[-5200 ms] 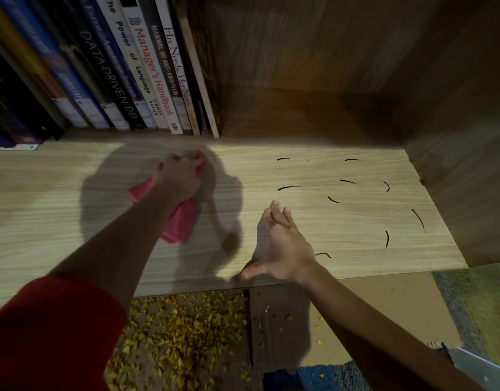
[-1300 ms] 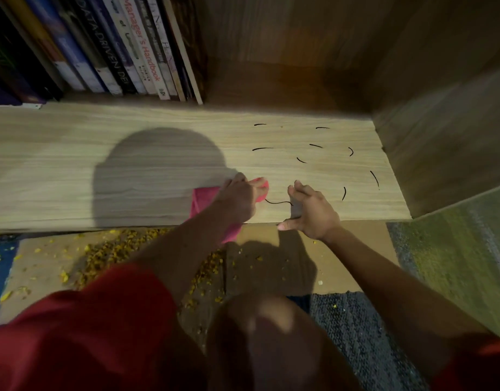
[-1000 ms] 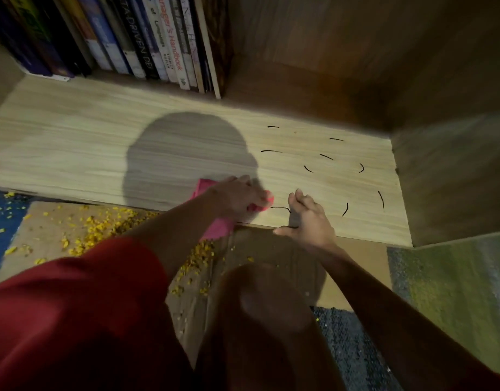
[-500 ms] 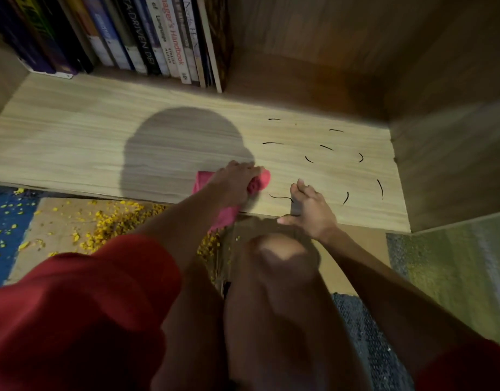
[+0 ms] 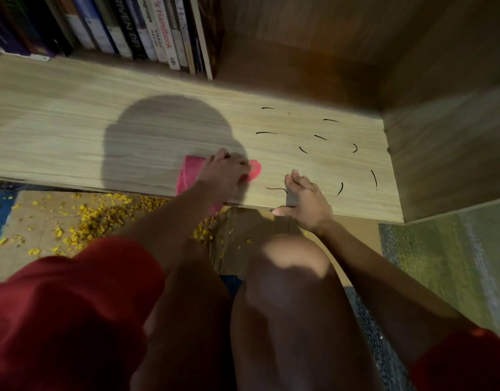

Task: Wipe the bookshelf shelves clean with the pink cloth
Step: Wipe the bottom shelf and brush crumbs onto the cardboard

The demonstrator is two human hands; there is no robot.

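one crumpled pink cloth [image 5: 188, 172] on wood-grain shelf [image 5: 60, 142]

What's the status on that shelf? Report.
Left hand grips pink cloth, front edge of shelf. Right hand rests on shelf. Black marks unwiped beside it.

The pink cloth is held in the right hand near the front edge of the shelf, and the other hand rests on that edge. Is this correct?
Not quite: the head view shows the pink cloth held in the left hand, not the right. It is near the front edge of the shelf, and the right hand rests on that edge.
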